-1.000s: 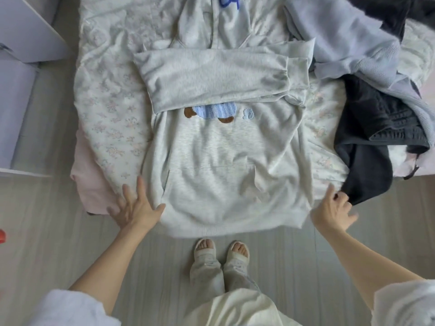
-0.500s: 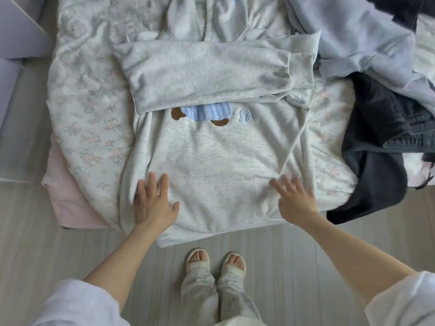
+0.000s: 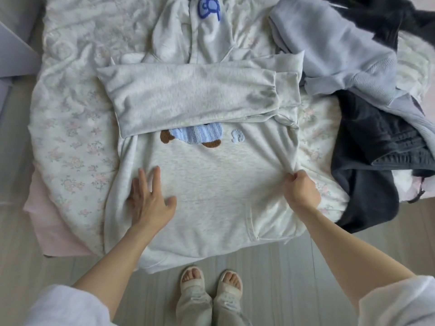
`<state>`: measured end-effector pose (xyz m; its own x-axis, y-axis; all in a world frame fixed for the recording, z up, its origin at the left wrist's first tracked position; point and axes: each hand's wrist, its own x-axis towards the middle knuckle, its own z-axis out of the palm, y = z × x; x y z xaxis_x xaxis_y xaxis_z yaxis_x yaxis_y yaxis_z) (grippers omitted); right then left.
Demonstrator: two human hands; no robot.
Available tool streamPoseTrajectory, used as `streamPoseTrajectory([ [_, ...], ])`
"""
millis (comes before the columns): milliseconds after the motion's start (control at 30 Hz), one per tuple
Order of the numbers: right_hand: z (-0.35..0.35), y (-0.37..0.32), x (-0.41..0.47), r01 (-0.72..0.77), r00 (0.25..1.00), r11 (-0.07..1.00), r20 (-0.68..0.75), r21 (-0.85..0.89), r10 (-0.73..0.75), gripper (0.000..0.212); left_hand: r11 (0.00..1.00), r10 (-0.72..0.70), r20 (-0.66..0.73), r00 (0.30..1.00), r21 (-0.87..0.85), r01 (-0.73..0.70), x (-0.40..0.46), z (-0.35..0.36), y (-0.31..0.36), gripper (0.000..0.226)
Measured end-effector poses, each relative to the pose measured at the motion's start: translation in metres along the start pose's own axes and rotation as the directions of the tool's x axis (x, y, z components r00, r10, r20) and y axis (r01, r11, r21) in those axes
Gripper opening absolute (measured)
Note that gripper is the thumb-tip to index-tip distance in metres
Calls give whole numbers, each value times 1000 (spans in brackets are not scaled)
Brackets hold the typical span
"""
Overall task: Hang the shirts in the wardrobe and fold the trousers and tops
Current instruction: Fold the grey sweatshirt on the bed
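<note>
The step in hand is, by my judgement, the folding of one top: a light grey hoodie that lies flat, front up, on the bed, with its near hem hanging a little over the bed's near edge. Both sleeves are already folded across the chest, so the side folds seem to come now.

The left hand rests flat on the left part of the hoodie, its fingers straight and spread, holding nothing. The right hand pinches the right side edge of the hoodie, fingers curled tight around a bunch of cloth that pulls up into a small ridge.

The next move probably asks the right hand to carry this edge toward the middle, while the left hand keeps the body from sliding. The fold line should stay straight.

Counted: one hoodie in work and two hands. On the right of the bed there is a heap with one pale lilac garment and dark garments; how many dark pieces, I cannot tell. Two feet in slippers stand on the floor.
</note>
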<state>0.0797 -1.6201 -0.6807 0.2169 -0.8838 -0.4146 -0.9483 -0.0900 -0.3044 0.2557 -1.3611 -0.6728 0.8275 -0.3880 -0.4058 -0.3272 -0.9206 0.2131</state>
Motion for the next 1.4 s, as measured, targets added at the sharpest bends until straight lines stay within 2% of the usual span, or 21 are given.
streamPoseTrajectory([
  [167,-16,5,8,-96,987,984,114,-151,114,16,969,-224,218,950,-57,241,11,-16,4,79],
  [233,-20,-3,8,-129,983,973,103,-189,151,21,969,-247,277,929,41,245,25,-34,9,67],
  [267,-21,-8,8,-109,992,972,46,-208,121,26,971,-232,256,938,112,210,32,-44,13,60],
  [300,-22,-17,7,-69,998,971,-20,-230,66,31,971,-186,189,964,184,151,40,-55,18,52],
  [367,-22,-43,3,81,986,964,-123,-254,-115,39,961,1,-19,1000,276,5,53,-74,31,39],
  [433,-22,-78,2,261,935,912,-152,-316,-320,51,952,211,-134,968,252,-173,73,-87,45,34],
  [533,-15,-132,12,496,841,765,9,-412,-541,58,925,336,-67,940,210,-316,112,-100,62,50],
  [600,-7,-158,30,607,768,641,137,-470,-626,57,912,332,7,943,253,-323,142,-101,61,59],
  [633,-2,-165,41,624,758,611,186,-487,-625,56,916,308,28,951,262,-304,155,-96,54,60],
  [667,4,-175,62,610,779,622,227,-492,-585,55,925,272,32,962,266,-270,177,-91,46,60],
  [733,7,-177,85,523,852,716,302,-463,-427,52,925,214,36,976,314,-214,195,-82,32,59],
  [800,8,-178,98,469,881,748,306,-470,-360,50,914,223,2,975,347,-210,213,-77,28,58],
  [900,2,-198,106,458,877,738,114,-496,-467,40,904,257,-26,966,361,-231,243,-86,43,58],
  [1033,-5,-244,136,443,870,795,-14,-413,-492,33,906,265,-34,964,350,-237,298,-107,70,62],
  [1167,-10,-297,177,491,858,822,0,-289,-513,33,971,225,10,974,86,-225,359,-138,91,71],
  [1267,-10,-334,214,413,910,899,113,-146,-399,43,960,261,-26,965,-94,-262,397,-154,112,75],
  [1333,-9,-357,234,376,925,919,103,-119,-366,50,955,289,-94,953,-48,-294,421,-162,131,83],
  [1400,-7,-378,247,468,880,873,-23,-137,-475,53,938,347,-169,923,75,-339,441,-166,153,85],
])
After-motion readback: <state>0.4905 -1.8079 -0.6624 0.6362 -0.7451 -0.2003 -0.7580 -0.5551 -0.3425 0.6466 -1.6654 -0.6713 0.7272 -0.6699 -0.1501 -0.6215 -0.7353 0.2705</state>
